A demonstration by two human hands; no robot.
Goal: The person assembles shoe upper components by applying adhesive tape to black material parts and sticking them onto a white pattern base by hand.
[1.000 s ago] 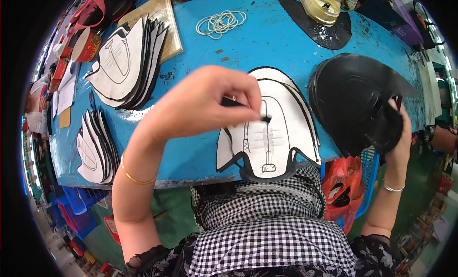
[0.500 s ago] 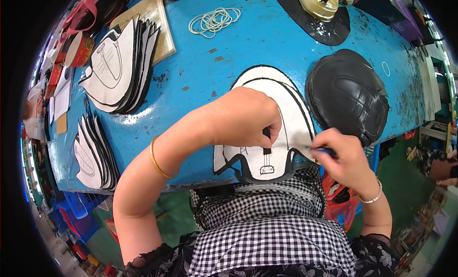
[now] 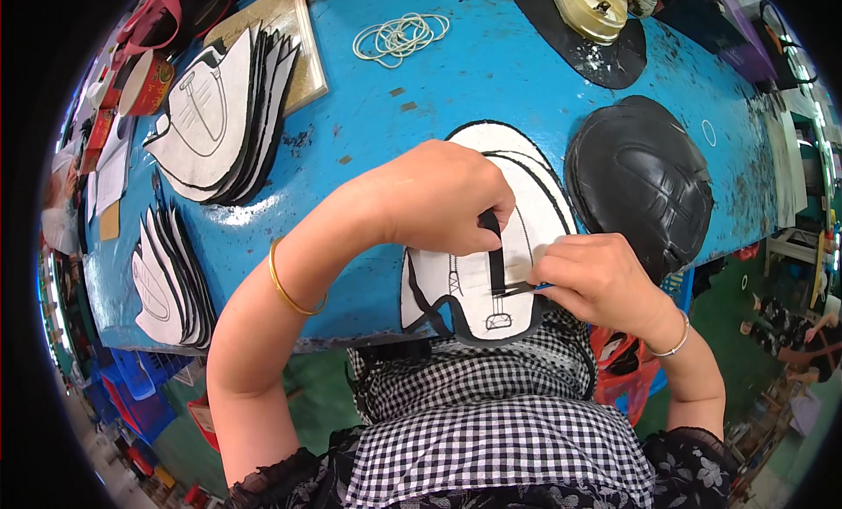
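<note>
A white shoe-upper piece with black edging and stitched lines lies on the near edge of the blue table, over at least one similar piece. My left hand is closed above it, pinching a narrow black strip that runs down the middle of the upper. From the right, my right hand grips a thin, dark-pointed tool with some blue on it. The tool's tip is at the strip's lower end, just above a small stitched rectangle. My right fingers hide most of the tool, so its kind is unclear.
Stacked black shoe-upper pieces lie to the right. Two fanned stacks of white pieces stand at the left, beside a board. A bundle of pale cord and a yellowish container sit farther back.
My right hand has moved left, bringing the tool from the upper's right edge to the black strip. My left hand has risen slightly, and more of the strip shows below it.
</note>
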